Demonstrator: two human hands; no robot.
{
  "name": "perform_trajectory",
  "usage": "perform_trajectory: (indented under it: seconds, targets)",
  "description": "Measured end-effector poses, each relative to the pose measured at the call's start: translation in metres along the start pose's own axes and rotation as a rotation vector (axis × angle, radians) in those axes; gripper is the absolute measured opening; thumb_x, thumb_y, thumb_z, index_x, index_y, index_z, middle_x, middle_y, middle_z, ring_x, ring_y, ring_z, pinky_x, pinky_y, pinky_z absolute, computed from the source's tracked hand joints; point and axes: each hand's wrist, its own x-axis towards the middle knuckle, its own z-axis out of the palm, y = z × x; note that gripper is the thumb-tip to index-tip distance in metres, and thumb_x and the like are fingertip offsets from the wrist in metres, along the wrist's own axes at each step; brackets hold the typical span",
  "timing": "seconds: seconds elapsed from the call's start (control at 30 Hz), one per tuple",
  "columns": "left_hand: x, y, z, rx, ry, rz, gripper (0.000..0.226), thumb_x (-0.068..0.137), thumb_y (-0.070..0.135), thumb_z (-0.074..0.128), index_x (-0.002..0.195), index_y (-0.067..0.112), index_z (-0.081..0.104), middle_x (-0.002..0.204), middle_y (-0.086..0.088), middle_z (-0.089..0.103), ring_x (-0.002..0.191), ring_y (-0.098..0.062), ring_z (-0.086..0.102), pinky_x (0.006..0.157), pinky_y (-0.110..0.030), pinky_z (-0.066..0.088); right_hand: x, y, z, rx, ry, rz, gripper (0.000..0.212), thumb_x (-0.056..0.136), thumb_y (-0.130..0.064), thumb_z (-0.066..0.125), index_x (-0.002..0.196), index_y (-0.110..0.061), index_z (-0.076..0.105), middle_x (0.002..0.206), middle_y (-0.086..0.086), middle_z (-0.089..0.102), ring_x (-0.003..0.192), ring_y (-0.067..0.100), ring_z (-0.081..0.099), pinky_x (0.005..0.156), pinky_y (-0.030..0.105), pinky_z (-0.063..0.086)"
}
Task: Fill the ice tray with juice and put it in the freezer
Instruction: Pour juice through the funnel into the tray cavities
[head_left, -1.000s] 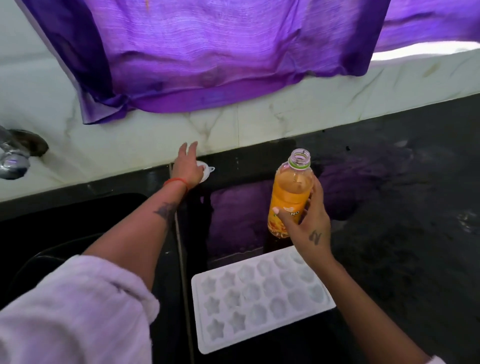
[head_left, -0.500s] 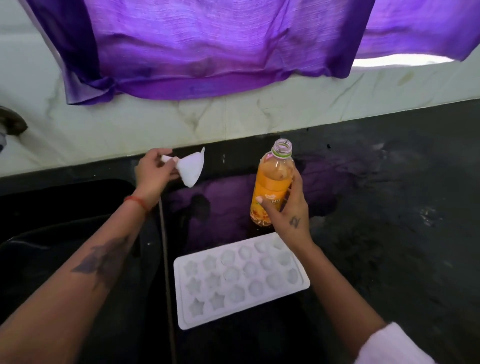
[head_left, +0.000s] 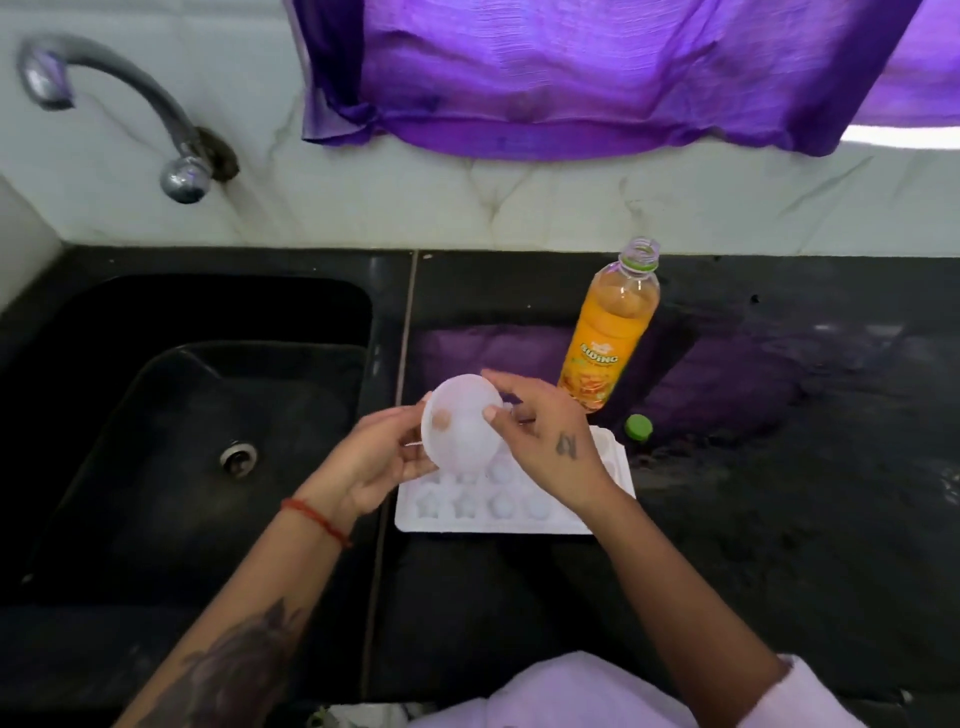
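Since 0.5 s ago the right hand (head_left: 550, 447) has let go of the bottle (head_left: 610, 332) and joined the left hand (head_left: 371, 467) on the funnel (head_left: 460, 428). Both pinch its rim, mouth toward the camera, directly above the tray (head_left: 498, 512). That tray lies long axis left-right on the dark counter (head_left: 779, 467) just right of the sink (head_left: 182, 415). Uncapped, the bottle stands behind, nearer the right hand, cap (head_left: 638, 427) beside it.

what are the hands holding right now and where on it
Both hands hold the white funnel by its wide rim above the ice tray: the left hand on its left edge, the right hand on its right edge.
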Motion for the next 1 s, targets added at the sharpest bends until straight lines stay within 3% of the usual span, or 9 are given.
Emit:
perform_trajectory:
  seconds: [0.1,0.23,0.33,0.47,0.57,0.63,0.73,0.87,1.0]
  targets:
    - [-0.01,0.0,0.003,-0.022,0.03,-0.004,0.02,0.091,0.021,0.055,0.096,0.006,0.067,0.059,0.002,0.069,0.048,-0.007,0.064,0.04,-0.017,0.047,0.003,-0.003,-0.002,0.049,-0.034,0.066,0.014,0.087,-0.016,0.061,0.098,-0.012,0.069,0.087,0.006,0.072,0.076,0.022,0.068,0.072,0.043,0.058]
    - [-0.024,-0.002,0.01,-0.216,0.082,0.087,0.057,0.08,0.058,0.055,0.112,0.012,0.061,0.1,-0.012,0.072,0.084,-0.021,0.072,0.06,-0.028,0.057,0.003,-0.002,0.0,0.29,0.04,0.297,0.004,0.082,-0.012,0.063,0.085,-0.011,0.065,0.077,0.008,0.07,0.058,0.016,0.069,0.056,0.033,0.059]
    - [-0.039,-0.008,0.027,-0.226,0.066,0.267,0.075,0.063,0.063,0.067,0.122,0.018,0.051,0.112,-0.011,0.069,0.096,-0.025,0.07,0.071,-0.033,0.059,0.003,-0.003,0.005,0.393,0.106,0.452,0.008,0.081,-0.013,0.064,0.087,-0.009,0.062,0.079,0.007,0.069,0.06,0.015,0.07,0.051,0.025,0.056]
    - [-0.042,-0.01,0.042,0.12,0.253,0.466,0.037,0.083,0.032,0.067,0.117,0.02,0.057,0.11,-0.004,0.066,0.1,-0.023,0.067,0.076,-0.038,0.059,0.0,-0.006,0.008,0.376,0.017,0.501,0.01,0.08,-0.017,0.066,0.08,-0.009,0.059,0.079,0.014,0.069,0.065,0.019,0.071,0.059,0.033,0.06]
    - [-0.033,-0.002,0.032,0.405,0.424,0.596,0.021,0.091,0.017,0.055,0.109,0.014,0.066,0.099,-0.005,0.069,0.094,-0.024,0.066,0.076,-0.039,0.057,0.0,-0.007,-0.001,0.143,-0.055,0.358,0.024,0.078,-0.037,0.07,0.088,-0.018,0.061,0.08,0.002,0.069,0.077,0.017,0.068,0.072,0.037,0.058]
    - [-0.028,0.007,0.027,0.644,0.395,0.621,0.022,0.091,0.014,0.053,0.109,0.015,0.067,0.095,-0.003,0.069,0.089,-0.021,0.064,0.073,-0.033,0.056,0.003,-0.012,-0.01,0.096,-0.053,0.228,0.035,0.076,-0.043,0.069,0.107,-0.028,0.059,0.083,-0.005,0.068,0.08,0.013,0.066,0.07,0.033,0.056]
    - [-0.023,0.022,0.023,0.884,0.259,0.609,0.025,0.088,0.013,0.056,0.111,0.018,0.065,0.094,0.003,0.066,0.088,-0.015,0.061,0.065,-0.013,0.045,0.012,-0.018,-0.016,0.161,-0.109,0.151,0.036,0.081,-0.03,0.067,0.116,-0.03,0.061,0.09,-0.002,0.069,0.077,0.011,0.067,0.058,0.028,0.059]
    - [-0.025,0.031,0.026,0.424,0.248,0.464,0.039,0.085,0.026,0.065,0.121,0.017,0.054,0.105,-0.001,0.065,0.094,-0.015,0.064,0.066,-0.022,0.056,0.023,-0.018,-0.013,0.324,-0.042,0.331,0.029,0.082,-0.009,0.062,0.109,-0.017,0.064,0.106,0.007,0.067,0.087,0.019,0.066,0.061,0.031,0.06]
    - [-0.033,0.018,0.022,0.186,0.16,0.238,0.028,0.082,0.025,0.07,0.103,0.01,0.061,0.097,-0.01,0.068,0.083,-0.025,0.071,0.069,-0.03,0.06,0.021,-0.014,-0.006,0.532,0.026,0.494,0.039,0.076,-0.005,0.067,0.112,-0.016,0.059,0.116,0.01,0.06,0.091,0.027,0.067,0.068,0.034,0.06]
